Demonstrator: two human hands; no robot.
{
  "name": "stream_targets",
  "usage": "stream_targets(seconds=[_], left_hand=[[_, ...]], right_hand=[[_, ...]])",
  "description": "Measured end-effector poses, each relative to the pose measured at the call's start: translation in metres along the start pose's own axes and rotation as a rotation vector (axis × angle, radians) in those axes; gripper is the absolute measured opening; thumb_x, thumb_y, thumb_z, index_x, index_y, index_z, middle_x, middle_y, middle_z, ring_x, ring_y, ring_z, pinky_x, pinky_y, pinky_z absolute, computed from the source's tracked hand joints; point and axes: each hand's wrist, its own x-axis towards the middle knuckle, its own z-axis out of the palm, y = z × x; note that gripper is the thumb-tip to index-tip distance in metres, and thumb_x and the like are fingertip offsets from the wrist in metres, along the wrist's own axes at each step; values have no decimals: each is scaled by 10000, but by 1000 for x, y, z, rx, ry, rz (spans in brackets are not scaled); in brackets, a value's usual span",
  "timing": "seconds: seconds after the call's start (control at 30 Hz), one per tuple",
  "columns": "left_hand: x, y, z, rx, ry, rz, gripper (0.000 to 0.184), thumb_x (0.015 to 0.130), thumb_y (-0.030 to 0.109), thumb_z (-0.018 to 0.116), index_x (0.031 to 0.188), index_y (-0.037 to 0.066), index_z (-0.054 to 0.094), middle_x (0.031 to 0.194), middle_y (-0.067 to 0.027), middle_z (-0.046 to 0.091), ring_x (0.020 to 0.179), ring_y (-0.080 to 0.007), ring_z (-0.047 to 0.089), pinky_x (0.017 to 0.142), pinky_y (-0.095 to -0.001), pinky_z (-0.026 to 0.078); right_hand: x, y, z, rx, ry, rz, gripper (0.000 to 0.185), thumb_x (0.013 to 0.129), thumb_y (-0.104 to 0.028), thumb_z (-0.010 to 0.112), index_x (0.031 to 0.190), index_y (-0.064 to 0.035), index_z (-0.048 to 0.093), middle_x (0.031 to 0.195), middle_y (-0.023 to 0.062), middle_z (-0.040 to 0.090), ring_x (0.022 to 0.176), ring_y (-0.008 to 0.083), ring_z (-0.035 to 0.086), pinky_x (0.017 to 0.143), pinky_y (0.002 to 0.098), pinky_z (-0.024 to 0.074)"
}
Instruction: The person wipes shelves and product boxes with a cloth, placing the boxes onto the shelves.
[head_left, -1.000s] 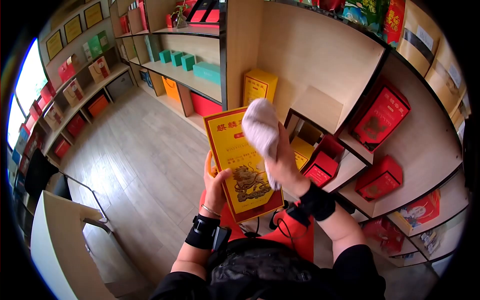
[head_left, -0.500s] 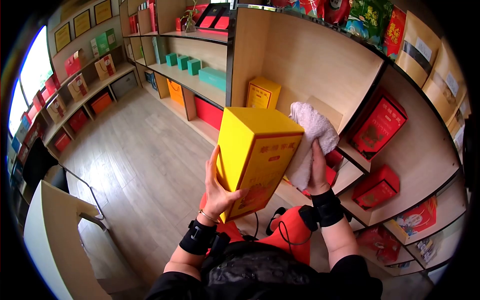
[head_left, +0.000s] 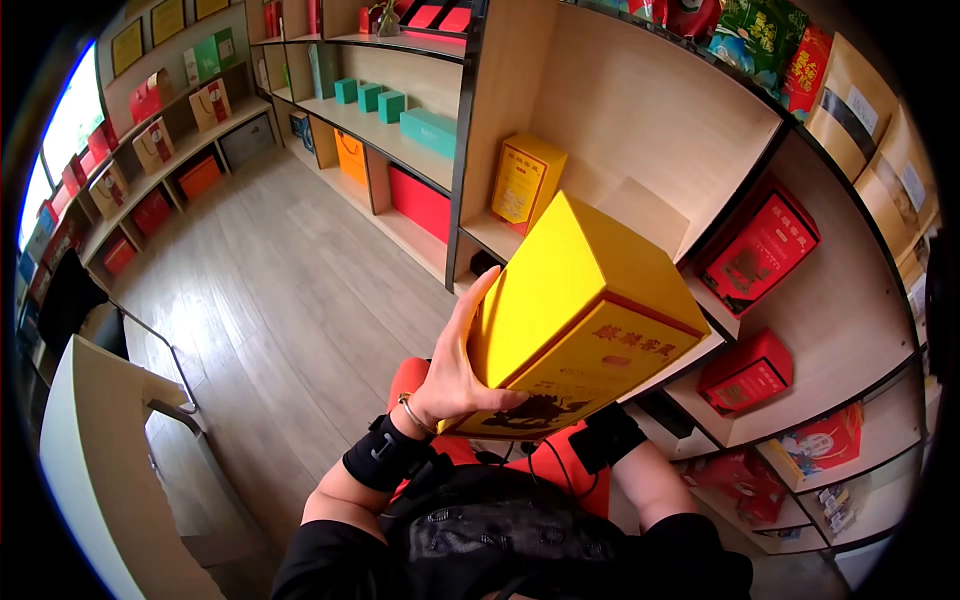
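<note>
A large yellow gift box [head_left: 590, 310] with red and gold lettering and a dark emblem is held tilted in front of me. My left hand [head_left: 455, 375] grips its left side, with the thumb across the lower front and the fingers stretched up along the side face. My right hand is hidden behind the box; only the forearm and its black wrist strap [head_left: 612, 437] show. The light-coloured towel is out of sight. Behind the held box, a smaller-looking yellow box [head_left: 527, 180] stands on the wooden shelf [head_left: 645, 85].
Right-hand shelves hold two red boxes [head_left: 762, 243] [head_left: 745, 371], and packaged bags [head_left: 765, 45] line the top. Turquoise boxes [head_left: 390, 105] sit on the far shelves. A pale desk [head_left: 90, 450] and black chair [head_left: 75, 305] stand at left on the wooden floor [head_left: 250, 270].
The yellow box has turned and tilted, moving right and closer. My right hand and the towel, visible on its right side before, have passed behind it. The left hand has shifted slightly right.
</note>
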Motion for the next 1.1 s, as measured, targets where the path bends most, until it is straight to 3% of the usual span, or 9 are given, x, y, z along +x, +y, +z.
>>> stream_targets(seconds=[0.1,0.2,0.33,0.5,0.67,0.8,0.9,1.1], left_hand=[[4,-8,5,49,49,25,1160,529,251,856,1493,16,255,1342,-146,424,1298,-268,407,1103,-367,297],[8,-9,9,307,35,50,1164,520,280,846,1486,-25,271,1341,-146,424,1280,-268,415,1102,-361,277],[8,-18,17,433,55,93,1152,523,319,852,1488,6,307,1273,-154,429,1230,-284,437,1061,-365,327],[11,-23,23,430,82,84,1148,528,308,857,1486,-2,306,1278,-150,427,1239,-281,435,1066,-363,326],[20,-29,16,310,178,-1,1145,514,262,856,1481,-13,307,1249,-127,472,1222,-252,469,1069,-361,332],[27,-38,9,-55,282,-50,1060,607,182,786,1494,-29,244,1411,-129,443,1284,-231,456,1065,-342,368],[29,-35,1,-302,359,-96,1014,629,71,778,1485,-30,243,1341,-136,495,1215,-233,517,1027,-353,421],[33,-39,-14,-367,419,-51,917,681,50,687,1495,19,266,1272,-147,546,1136,-234,567,964,-340,465]], right_hand=[[-5,8,-4,4,11,25,458,997,-277,463,1376,-20,456,1341,82,549,1186,220,558,997,366,447],[-8,14,-5,-1,12,48,457,992,-273,474,1373,-20,460,1340,84,549,1185,220,558,995,366,447],[-10,20,-7,-7,20,74,457,985,-267,489,1369,-19,467,1340,86,549,1183,219,558,993,367,448],[-8,21,-8,-15,22,87,457,977,-261,507,1363,-18,474,1339,90,549,1182,218,558,991,367,448],[-5,18,-10,-31,29,79,458,968,-254,526,1357,-18,482,1338,93,549,1180,217,559,988,368,449],[-1,14,-13,-43,30,64,458,961,-249,541,1353,-17,488,1337,96,549,1179,216,559,987,368,449],[-1,10,-15,-48,31,60,459,956,-245,552,1350,-16,493,1337,98,549,1177,215,559,985,369,450],[-5,8,-21,-67,16,54,460,946,-237,574,1343,-15,502,1336,101,549,1175,214,559,982,370,450]])
